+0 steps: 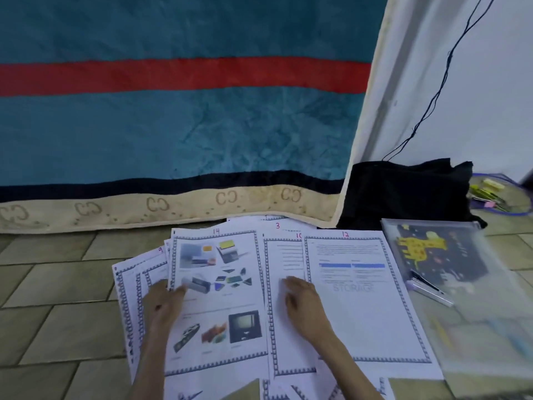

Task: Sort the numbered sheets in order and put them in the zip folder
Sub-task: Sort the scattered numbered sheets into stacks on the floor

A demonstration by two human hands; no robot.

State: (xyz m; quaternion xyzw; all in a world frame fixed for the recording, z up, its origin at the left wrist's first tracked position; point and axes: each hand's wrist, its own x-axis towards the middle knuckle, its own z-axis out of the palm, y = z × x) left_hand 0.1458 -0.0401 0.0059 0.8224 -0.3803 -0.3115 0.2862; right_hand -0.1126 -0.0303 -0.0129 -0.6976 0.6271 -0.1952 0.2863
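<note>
Surface: tiled floor point(57, 284), beige-green tiles with pale joints. Behind it hangs a teal blanket point(178, 125) with a red band, a dark band and a cream patterned hem that reaches the floor. To the right, a white wall point(490, 96) with a thin dark cable point(444, 73) running down to a black cloth bundle point(403, 192).

Numbered sheets: spread overlapping on the floor in front of the person. Sheet 14 point(219, 284), with printed pictures, lies left of centre; sheet 10 point(285, 327) is partly covered by sheet 12 point(363, 298) on its right; sheet 3 point(277, 225) and sheet 9 point(160, 249) show only at their edges.

Zip folder point(441, 255): translucent, giraffe design showing through, lying on the floor just right of sheet 12, with a pen point(427, 284) on it.

Left hand point(164, 301): thumb over the left edge of sheet 14, grip pinching that sheet.

Right hand point(302, 301): flat on sheet 10, fingers straight, grip holding nothing.

Far right: a blurred container of yellow and pink items point(496, 194).
</note>
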